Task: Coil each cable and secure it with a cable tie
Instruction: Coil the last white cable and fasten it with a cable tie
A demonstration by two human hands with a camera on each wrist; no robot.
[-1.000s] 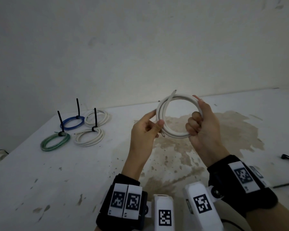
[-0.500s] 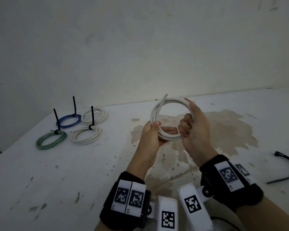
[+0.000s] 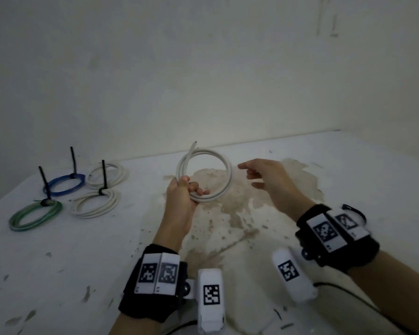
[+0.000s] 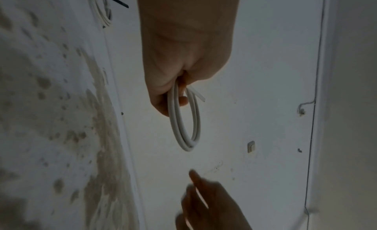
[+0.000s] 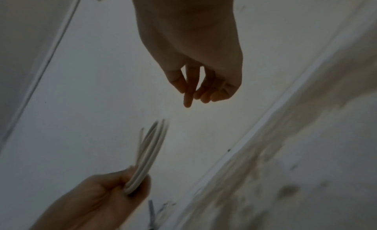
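A white cable coil (image 3: 224, 165) (image 4: 184, 136) (image 5: 151, 149) stands upright above the table, one cut end sticking up at its top left. My left hand (image 3: 183, 197) (image 4: 177, 88) grips the coil at its lower left, fingers curled round the strands. My right hand (image 3: 264, 176) (image 5: 195, 88) hovers just right of the coil, fingers relaxed and holding nothing. A loose black cable tie (image 3: 354, 211) lies on the table behind my right wrist, partly hidden by the wristband.
Four tied coils lie at the left of the white table (image 3: 58, 250): a blue coil (image 3: 63, 186), a green coil (image 3: 35, 215) and two white coils (image 3: 96, 205) (image 3: 107, 174), black tie tails pointing up. A brown stain (image 3: 230, 218) covers the middle. The wall is close behind.
My right hand has let go of the coil's right side and moved away to the right with fingers relaxed. The left hand now holds the coil alone.
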